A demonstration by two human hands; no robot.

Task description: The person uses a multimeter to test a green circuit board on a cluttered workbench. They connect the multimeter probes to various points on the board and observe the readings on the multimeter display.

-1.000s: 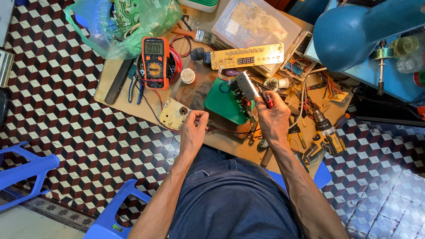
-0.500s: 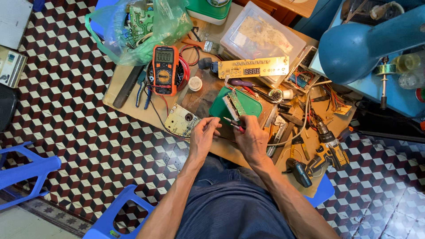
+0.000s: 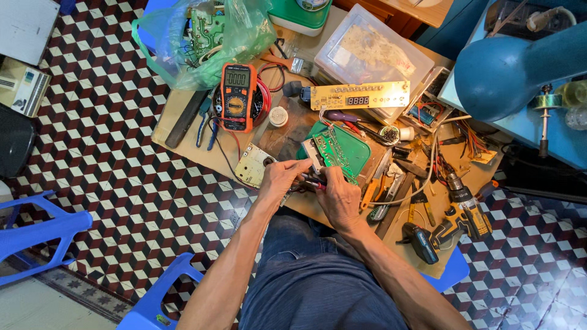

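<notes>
A blue plastic stool (image 3: pixel 36 235) stands at nine o'clock on the patterned tile floor (image 3: pixel 110 153). Toward eleven o'clock a green plastic bag (image 3: pixel 195 43) holding circuit boards lies on the low wooden worktop (image 3: pixel 177 116), and just right of it sits an orange multimeter (image 3: pixel 236 96) with blue-handled pliers (image 3: pixel 204 122) beside it. A small cream circuit board (image 3: pixel 255 165) lies just left of the left hand (image 3: pixel 280 178), whose fingers are curled in, pinching thin red and dark probe leads (image 3: pixel 309 182) at the near edge of the green circuit board (image 3: pixel 336 151). That board rests tilted on a green tray near the middle of the worktop, touching both hands. The right hand (image 3: pixel 339 197) is closed around something small against the board's lower edge; what it grips cannot be told. At one o'clock a long yellow display board (image 3: pixel 359 96) leans on a clear plastic box (image 3: pixel 379 55). At four o'clock a yellow-and-black cordless drill (image 3: pixel 455 214) lies among loose tools and wires. A big blue lamp shade (image 3: pixel 520 67) fills two o'clock
</notes>
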